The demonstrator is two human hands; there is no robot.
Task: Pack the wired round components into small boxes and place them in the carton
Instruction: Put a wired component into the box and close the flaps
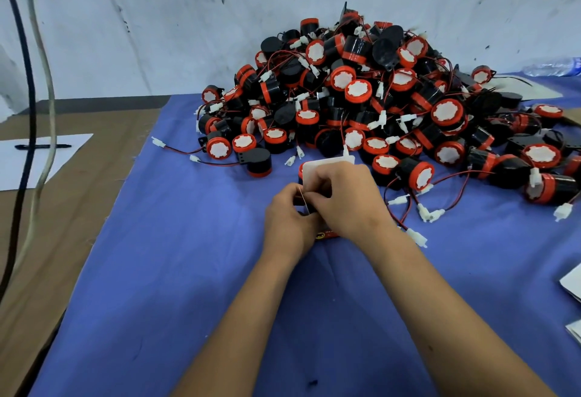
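Small box (327, 173) sits in both hands near mid-table, just in front of the pile; its white flap stands up, long axis running roughly away from the person, open end toward the pile. A red/black printed end peeks out below the wrists. What's inside is hidden by the fingers.

Left hand (287, 220) curled round the box's near-left side, thumb pinching at the edge. Right hand (344, 200) over the top, fingers bent and gripping the flap area w/ the thumb meeting the left thumb.

Pile of round components (371, 97): too many to count, heaped vs the wall. Each a short black plastic cylinder w/ red ring and white notched face, thin red/black wires ending in white plug connectors; they point every which way.

Blue cloth (188, 270) covers the table, slightly wrinkled. Brown cardboard (78, 208) at left, 1 white paper sheet (31, 160) on it w/ 1 black pen (42, 146). 2 cables (30, 82) hang at left, one dark, one pale.
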